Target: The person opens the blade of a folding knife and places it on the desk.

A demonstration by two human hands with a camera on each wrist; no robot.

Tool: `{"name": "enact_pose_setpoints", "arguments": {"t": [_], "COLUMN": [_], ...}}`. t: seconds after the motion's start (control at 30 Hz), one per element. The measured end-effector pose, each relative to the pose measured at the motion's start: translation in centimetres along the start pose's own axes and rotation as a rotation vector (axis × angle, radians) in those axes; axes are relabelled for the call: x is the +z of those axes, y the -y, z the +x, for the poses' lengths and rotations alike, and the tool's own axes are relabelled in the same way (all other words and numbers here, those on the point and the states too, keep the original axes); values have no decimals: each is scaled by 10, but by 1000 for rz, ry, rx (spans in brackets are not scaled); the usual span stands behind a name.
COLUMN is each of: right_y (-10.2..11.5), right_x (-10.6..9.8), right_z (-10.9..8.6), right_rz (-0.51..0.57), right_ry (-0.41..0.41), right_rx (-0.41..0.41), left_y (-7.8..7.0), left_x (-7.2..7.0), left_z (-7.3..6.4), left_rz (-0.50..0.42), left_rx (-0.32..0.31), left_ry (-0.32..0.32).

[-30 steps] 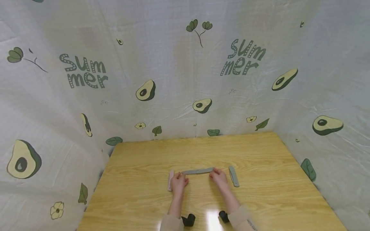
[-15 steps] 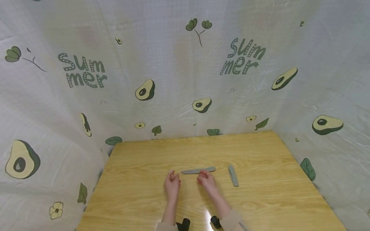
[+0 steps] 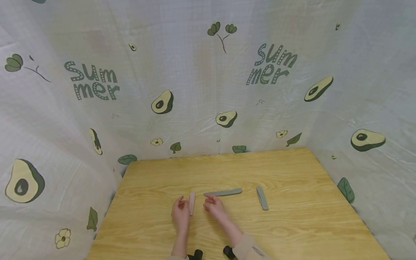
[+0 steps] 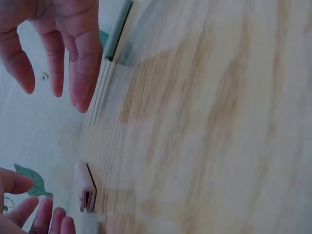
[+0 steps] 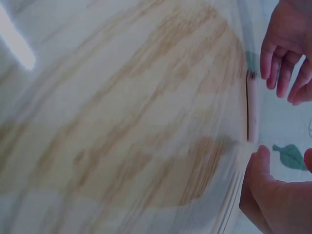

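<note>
A folded pink pocket knife (image 3: 192, 204) lies on the wooden table between my two hands. Just left of it is my left hand (image 3: 180, 213), fingers loosely bent and holding nothing. My right hand (image 3: 216, 209) hovers to its right with relaxed fingers, below the left end of an unfolded grey-green pocket knife (image 3: 231, 191). Both hands also appear around the pink pocket knife (image 4: 86, 187) in the left wrist view. In the right wrist view, the pink pocket knife (image 5: 252, 107) stays apart from the fingertips.
A folded grey-green pocket knife (image 3: 262, 198) lies farther right on the wooden table (image 3: 292, 173). Behind the table and along both sides hangs a pale cloth (image 3: 195, 72) printed with avocados. Black wrist devices (image 3: 196, 255) show at the lower edge.
The right hand has let go of the unfolded knife's right end and moved left past it. The left hand has shifted left across the pink knife, which now shows fully.
</note>
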State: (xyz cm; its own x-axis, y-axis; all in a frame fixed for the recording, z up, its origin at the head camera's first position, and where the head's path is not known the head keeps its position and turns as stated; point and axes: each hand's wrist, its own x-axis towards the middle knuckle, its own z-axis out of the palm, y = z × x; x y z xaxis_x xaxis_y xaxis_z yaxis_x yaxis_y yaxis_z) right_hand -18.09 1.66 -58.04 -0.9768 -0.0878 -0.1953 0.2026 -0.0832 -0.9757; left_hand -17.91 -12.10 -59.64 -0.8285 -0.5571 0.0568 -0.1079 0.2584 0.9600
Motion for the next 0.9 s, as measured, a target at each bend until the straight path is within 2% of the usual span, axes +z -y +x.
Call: {"name": "enact_pose_setpoints", "arguments": {"t": [0.23,0.47,0.7,0.9], "right_y": [-4,-6,-7,-6], "right_x": [20,32,36,36], "right_z": [7,14,18,16], "right_rz": [0,12,2,-14], "right_ry": [-7,-18,-25,-12], "right_rx": [2,8,53,42], "left_y": [6,9,6,4], "left_x": [-4,-3,-4,-4], "left_z": [9,10,9,7], "left_rz": [-7,-4,-15,-28], "left_rx": [-42,-56,-69,-94], "left_ry": [35,40,93,130]}}
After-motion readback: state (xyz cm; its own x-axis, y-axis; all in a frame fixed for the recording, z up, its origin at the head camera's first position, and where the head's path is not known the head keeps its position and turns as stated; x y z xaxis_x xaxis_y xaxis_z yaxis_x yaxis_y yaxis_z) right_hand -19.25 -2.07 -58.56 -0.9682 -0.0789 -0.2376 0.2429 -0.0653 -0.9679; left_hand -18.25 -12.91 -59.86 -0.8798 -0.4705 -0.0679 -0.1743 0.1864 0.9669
